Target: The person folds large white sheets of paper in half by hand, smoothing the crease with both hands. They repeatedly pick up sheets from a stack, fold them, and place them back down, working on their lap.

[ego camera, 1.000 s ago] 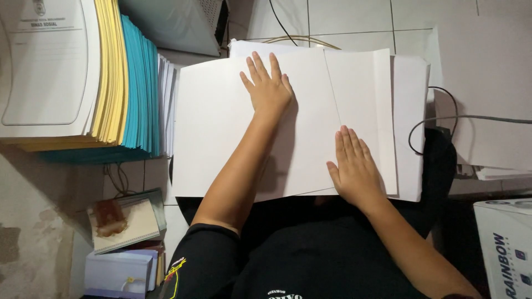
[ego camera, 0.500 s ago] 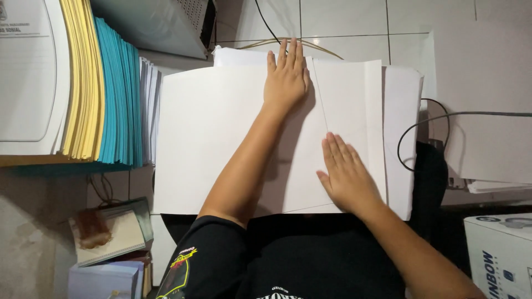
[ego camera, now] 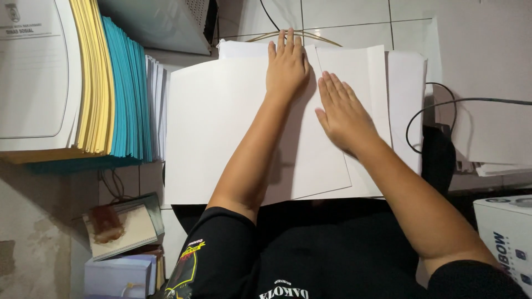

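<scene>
Head view: left hand (ego camera: 287, 65) lies flat near the top edge of the big white sheet (ego camera: 221, 127), fingers (ego camera: 289, 40) stretched out and together, gripping nothing, tips just over the far edge; a second ago it sat lower on the sheet, so it has slid up and away from the body; right hand (ego camera: 342, 113) is also flat, fingers spread, released, pressing on the seam where the top sheet meets the white sheets underneath (ego camera: 382, 83); it has moved up and toward the left hand, the two now close together; judgement: both palms are smoothing or creasing the paper along one line, stroke running outward; camera has also tilted, so some of the shift is head motion.

The sheet lies across the person's lap, over the black shirt (ego camera: 310, 254), touching the loose white pile below it.

Packages and labels: upper left, a tall stack of folders (ego camera: 100, 83), white cover on top with a small crest and a rounded outline, yellow layer next, teal layer beside that; lower right corner, a white carton (ego camera: 507, 232) with blue lettering on its side; lower left, a spiral notebook (ego camera: 119, 230), cream cover with a brown patch; black cable (ego camera: 443, 102) loops right of the paper.
</scene>
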